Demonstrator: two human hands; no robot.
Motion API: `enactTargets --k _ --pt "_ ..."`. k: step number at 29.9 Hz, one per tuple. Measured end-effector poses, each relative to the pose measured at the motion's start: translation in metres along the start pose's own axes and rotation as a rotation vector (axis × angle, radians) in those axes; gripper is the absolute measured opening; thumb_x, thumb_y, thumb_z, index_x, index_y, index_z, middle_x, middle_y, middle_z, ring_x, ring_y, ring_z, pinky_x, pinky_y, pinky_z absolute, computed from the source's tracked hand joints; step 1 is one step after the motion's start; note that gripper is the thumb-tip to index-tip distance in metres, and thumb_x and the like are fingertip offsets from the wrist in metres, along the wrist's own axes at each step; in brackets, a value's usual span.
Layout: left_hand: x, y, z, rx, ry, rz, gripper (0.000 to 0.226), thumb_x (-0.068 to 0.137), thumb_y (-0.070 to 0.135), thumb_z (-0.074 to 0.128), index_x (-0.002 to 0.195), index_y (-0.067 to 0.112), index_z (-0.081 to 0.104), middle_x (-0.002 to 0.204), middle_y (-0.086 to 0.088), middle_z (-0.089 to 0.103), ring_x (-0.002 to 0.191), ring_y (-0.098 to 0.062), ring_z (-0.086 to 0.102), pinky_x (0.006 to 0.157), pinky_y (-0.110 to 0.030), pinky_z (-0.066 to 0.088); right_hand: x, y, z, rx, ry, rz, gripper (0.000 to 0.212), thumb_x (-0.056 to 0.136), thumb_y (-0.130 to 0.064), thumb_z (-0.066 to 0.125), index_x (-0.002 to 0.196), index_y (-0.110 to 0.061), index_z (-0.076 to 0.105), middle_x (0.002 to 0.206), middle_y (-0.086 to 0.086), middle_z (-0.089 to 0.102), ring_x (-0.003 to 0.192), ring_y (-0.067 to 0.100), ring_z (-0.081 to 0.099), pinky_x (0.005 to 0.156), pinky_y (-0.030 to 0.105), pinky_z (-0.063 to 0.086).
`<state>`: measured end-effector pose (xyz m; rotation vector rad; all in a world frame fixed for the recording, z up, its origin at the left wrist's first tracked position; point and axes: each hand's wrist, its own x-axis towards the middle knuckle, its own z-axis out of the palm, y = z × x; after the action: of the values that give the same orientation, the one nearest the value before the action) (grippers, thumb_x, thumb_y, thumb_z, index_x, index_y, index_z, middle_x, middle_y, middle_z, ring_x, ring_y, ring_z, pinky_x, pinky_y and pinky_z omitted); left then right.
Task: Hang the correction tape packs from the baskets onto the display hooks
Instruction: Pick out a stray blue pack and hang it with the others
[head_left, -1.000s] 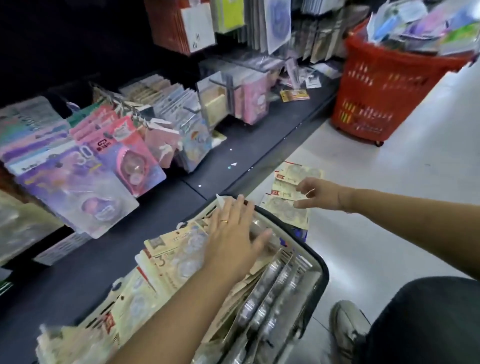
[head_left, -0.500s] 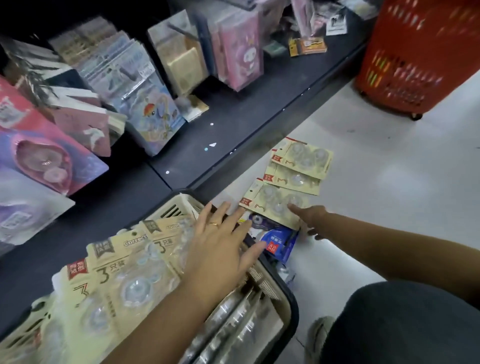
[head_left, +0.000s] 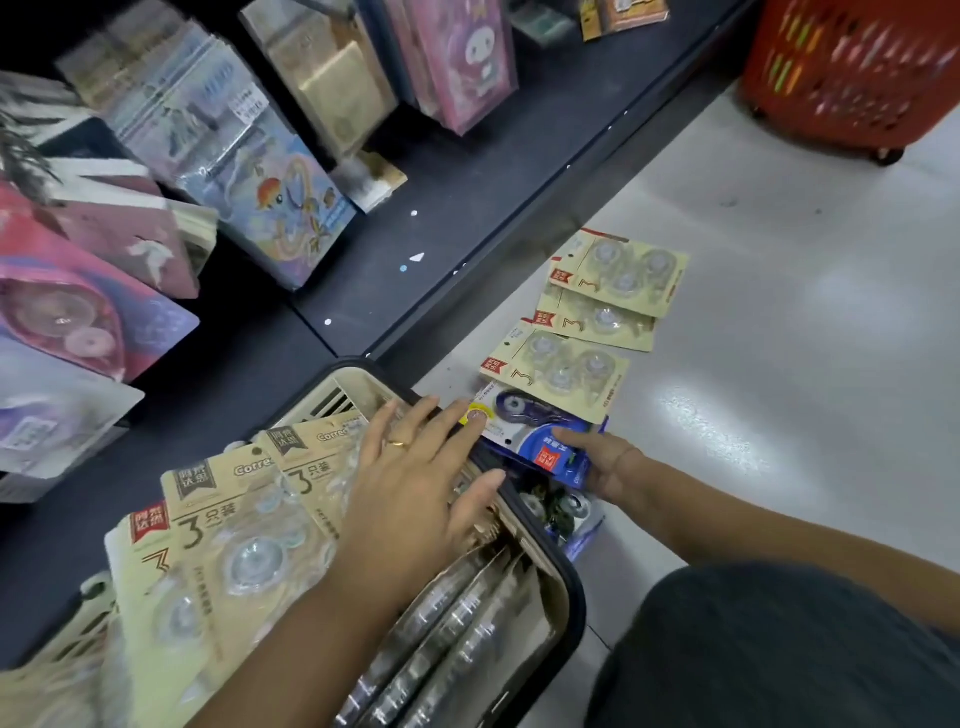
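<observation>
Risk: the blue pack (head_left: 540, 436) lies on the floor (head_left: 779, 364) beside the basket's (head_left: 571, 597) far corner, tucked under a tan pack (head_left: 566, 364). If it is pulled, that pack is dragged askew. Right hand (head_left: 610, 462) is clamped on its near edge, thumb on top, fingers hidden. Left hand (head_left: 415, 499) is laid flat, fingers spread, on the heaped packs (head_left: 234, 545) in the basket. If it is lifted, they may spill.

The person wears a gold ring (head_left: 399, 443) on the left hand (head_left: 415, 499) and dark grey trousers (head_left: 779, 649).
</observation>
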<state>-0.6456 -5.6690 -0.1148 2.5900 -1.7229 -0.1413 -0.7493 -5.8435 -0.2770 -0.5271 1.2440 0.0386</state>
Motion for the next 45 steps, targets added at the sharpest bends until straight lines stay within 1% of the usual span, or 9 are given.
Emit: enactTargets --k 8,14,18,23,28,32,39,41,45 --pt "0.000 -0.003 0.002 0.011 -0.025 -0.004 0.074 0.102 0.060 0.019 0.127 0.013 0.071 0.133 -0.006 0.067 0.128 -0.031 0.060 0.114 -0.045 0.021 -0.037 0.055 -0.053 -0.081 -0.043 0.278 0.026 0.088 -0.030 0.070 0.084 -0.005 0.065 0.061 0.012 0.071 0.066 0.025 0.063 0.059 0.033 0.049" --pt "-0.001 -0.004 0.003 -0.010 -0.046 -0.010 0.083 0.101 0.065 0.009 0.131 0.015 0.068 0.137 -0.005 0.064 0.133 -0.030 0.056 0.116 -0.045 0.019 -0.032 0.080 -0.048 -0.039 -0.043 0.286 0.038 0.081 -0.033 0.077 0.101 -0.003 0.065 0.087 0.019 0.074 0.102 0.035 0.064 0.105 0.051 0.044" --pt "-0.002 -0.005 0.002 -0.022 -0.056 0.001 0.085 0.100 0.066 0.008 0.132 0.015 0.067 0.139 -0.005 0.063 0.134 -0.030 0.054 0.116 -0.044 0.017 -0.033 0.082 -0.031 0.091 -0.008 0.198 0.034 0.088 -0.026 0.070 0.107 0.002 0.064 0.102 0.021 0.071 0.093 0.035 0.067 0.087 0.049 0.057" --pt "0.004 -0.005 -0.008 -0.088 -0.146 -0.051 0.086 0.089 0.073 0.012 0.140 0.022 0.059 0.146 0.004 0.057 0.144 -0.017 0.040 0.122 -0.035 0.005 -0.057 0.047 -0.039 0.229 0.015 0.042 0.013 0.094 -0.015 0.061 0.087 -0.004 0.060 0.059 0.013 0.070 0.048 0.024 0.068 0.037 0.035 0.054" --pt "0.030 0.001 -0.030 -0.385 -0.239 -0.226 0.098 0.082 0.090 0.016 0.153 0.028 0.041 0.155 0.005 0.046 0.145 -0.016 0.037 0.125 -0.033 0.010 -0.114 0.002 -0.057 0.149 -0.251 -0.280 0.027 0.090 -0.014 0.057 0.116 -0.007 0.061 0.100 0.013 0.074 0.079 0.024 0.072 0.063 0.034 0.061" --pt "0.052 0.006 -0.048 -1.120 -0.236 -0.503 0.110 0.063 0.078 0.056 0.156 0.023 0.035 0.150 0.010 0.052 0.130 -0.007 0.053 0.103 -0.023 0.037 -0.155 -0.043 -0.049 -0.142 -0.316 -0.627 0.046 0.078 -0.017 0.063 0.123 -0.012 0.057 0.110 0.008 0.073 0.091 0.022 0.072 0.078 0.038 0.060" --pt "0.066 -0.024 -0.062 -1.402 -0.163 -0.475 0.057 0.054 0.027 0.094 0.107 0.019 0.073 0.102 -0.002 0.079 0.083 -0.011 0.075 0.074 -0.028 0.058 -0.189 -0.105 -0.007 -0.347 -0.448 -0.769 0.052 0.083 -0.019 0.057 0.133 -0.005 0.050 0.120 0.014 0.067 0.098 0.026 0.068 0.084 0.041 0.058" --pt "0.065 -0.030 -0.062 -1.508 -0.126 -0.469 0.030 0.069 0.023 0.083 0.097 0.023 0.076 0.096 0.003 0.079 0.081 -0.009 0.075 0.071 -0.026 0.060 -0.190 -0.117 0.006 -0.359 -0.466 -0.788 0.041 0.087 -0.018 0.056 0.126 -0.005 0.052 0.117 0.015 0.068 0.095 0.027 0.068 0.084 0.040 0.058" --pt "0.069 -0.032 -0.065 -1.737 0.066 -0.542 0.032 0.071 0.020 0.076 0.103 0.019 0.073 0.094 0.002 0.079 0.082 -0.010 0.076 0.066 -0.029 0.061 -0.182 -0.134 0.030 -0.291 -0.516 -0.793 0.028 0.095 -0.022 0.053 0.120 -0.009 0.055 0.110 0.013 0.068 0.088 0.023 0.068 0.078 0.034 0.059"
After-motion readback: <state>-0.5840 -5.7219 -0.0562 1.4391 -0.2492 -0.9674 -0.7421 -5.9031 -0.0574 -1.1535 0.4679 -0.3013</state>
